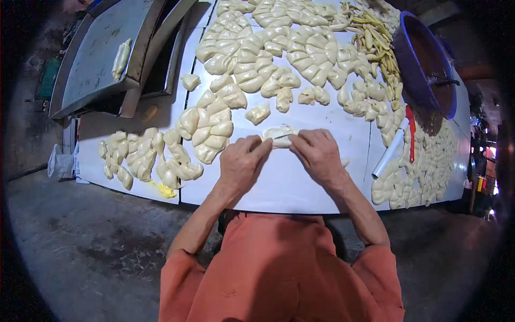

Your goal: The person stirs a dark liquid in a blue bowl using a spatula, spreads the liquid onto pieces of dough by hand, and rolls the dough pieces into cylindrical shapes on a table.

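Observation:
Between my hands a small piece of pale dough (280, 142) lies on the white tabletop, its near edge partly folded and a dark streak showing along its middle. The fingers of my left hand (241, 161) are bent and pinch its left end. On the other end, my right hand (321, 156) has its thumb and fingers closed in the same way. Just beyond sits a loose dough lump (258, 114). Clusters of dough pieces (212, 126) spread out to the left and ahead. My fingers hide the ends of the held piece.
Metal trays (102, 53) stand at the far left, with one dough roll (122, 59) on top. Yellowish banana-like strips (375, 40) lie by a blue basin (406, 48). At right are a white tube (390, 150) and a red-handled tool (412, 137). Yellow paste (163, 189) marks the near-left edge.

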### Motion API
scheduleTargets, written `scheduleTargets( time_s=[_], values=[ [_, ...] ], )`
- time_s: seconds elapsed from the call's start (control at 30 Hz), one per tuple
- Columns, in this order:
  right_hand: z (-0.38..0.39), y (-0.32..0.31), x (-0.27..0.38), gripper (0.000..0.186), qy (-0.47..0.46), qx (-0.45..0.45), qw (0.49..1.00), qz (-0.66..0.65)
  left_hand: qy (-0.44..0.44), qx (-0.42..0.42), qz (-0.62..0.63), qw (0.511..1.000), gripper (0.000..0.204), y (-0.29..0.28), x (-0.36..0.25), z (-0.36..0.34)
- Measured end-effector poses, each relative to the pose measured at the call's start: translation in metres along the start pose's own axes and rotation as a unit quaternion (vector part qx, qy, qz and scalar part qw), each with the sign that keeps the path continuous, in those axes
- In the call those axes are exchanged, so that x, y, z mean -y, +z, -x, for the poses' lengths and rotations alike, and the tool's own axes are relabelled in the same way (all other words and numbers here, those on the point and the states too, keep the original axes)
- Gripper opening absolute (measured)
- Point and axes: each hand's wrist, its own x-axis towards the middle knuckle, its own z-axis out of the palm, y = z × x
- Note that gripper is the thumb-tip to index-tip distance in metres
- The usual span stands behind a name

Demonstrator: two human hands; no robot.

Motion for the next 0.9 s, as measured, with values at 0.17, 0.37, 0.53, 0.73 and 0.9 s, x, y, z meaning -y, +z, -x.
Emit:
scheduleTargets(
  time_s=[0.17,0.37,0.53,0.73,0.9],
  values=[
    [-0.003,-0.011,0.005,0.035,-0.002,-0.012,0.999,-0.040,0.000,0.015,0.010,1.000,0.024,-0.005,-0.005,0.001],
    [-0.009,-0.004,-0.002,0.031,-0.002,-0.009,0.999,-0.036,-0.051,0.031,0.022,0.998,0.025,-0.009,-0.008,-0.013],
    [-0.012,-0.005,-0.010,0.025,0.002,0.033,0.994,-0.101,-0.018,0.069,0.047,0.996,0.018,-0.006,0.003,-0.019],
    [-0.027,-0.008,-0.018,0.017,0.120,0.091,0.970,-0.192,-0.182,0.092,0.099,0.974,0.018,-0.010,-0.001,-0.032],
    [-0.016,0.001,-0.019,0.021,0.119,-0.004,0.983,-0.141,-0.034,0.061,0.047,0.996,0.020,-0.007,-0.001,-0.022]
  ],
)
